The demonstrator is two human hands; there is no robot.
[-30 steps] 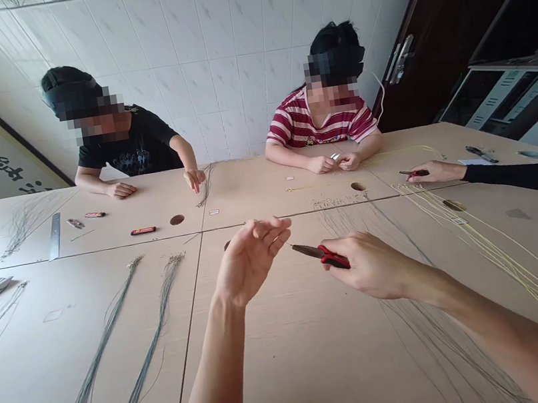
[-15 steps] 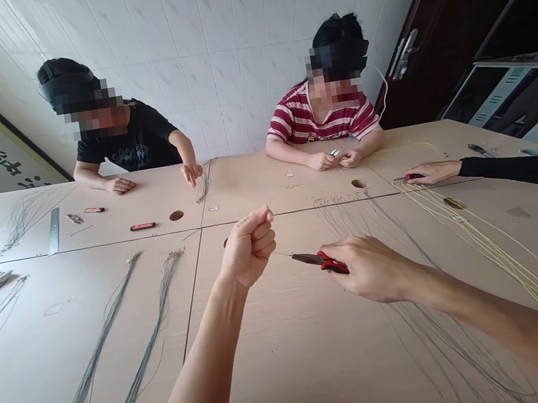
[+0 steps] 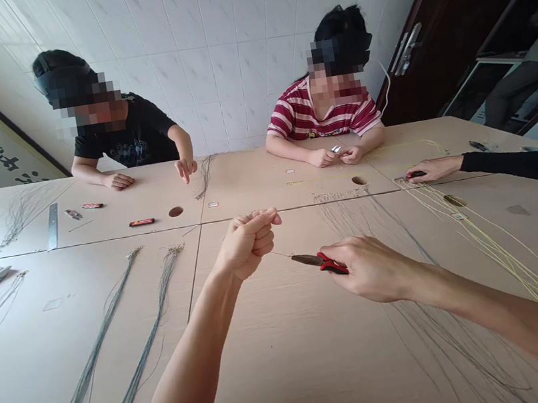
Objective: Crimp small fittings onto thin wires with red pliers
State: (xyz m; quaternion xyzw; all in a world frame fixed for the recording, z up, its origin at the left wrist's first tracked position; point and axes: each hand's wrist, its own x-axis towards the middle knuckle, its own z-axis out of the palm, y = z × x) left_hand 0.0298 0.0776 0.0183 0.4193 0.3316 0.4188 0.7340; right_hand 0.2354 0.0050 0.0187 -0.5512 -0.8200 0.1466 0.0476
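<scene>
My left hand (image 3: 251,243) is closed in a fist above the middle of the table, its fingers wrapped round a thin wire (image 3: 281,254). That wire comes out below the fist and runs a short way to the tip of a pair of pliers (image 3: 309,261) with red and black handles. Wrapped round those handles is my right hand (image 3: 371,268); the plier jaws look shut at the wire's end. Under my right arm lie loose grey wires (image 3: 436,338) with small terminals at their far ends. Inside the left fist the wire is hidden.
Two grey wire bundles (image 3: 102,337) lie at left, yellow wires (image 3: 514,252) at right. Across the table (image 3: 271,349) sit two people, near a steel ruler (image 3: 53,227) and a red-black marker (image 3: 142,222). Another person's dark-sleeved hand (image 3: 433,169) reaches in from the right.
My left fist has turned slightly, and its thumb and index finger point further right. The right hand and pliers stay nearly where they were. A figure now shows at the far right.
</scene>
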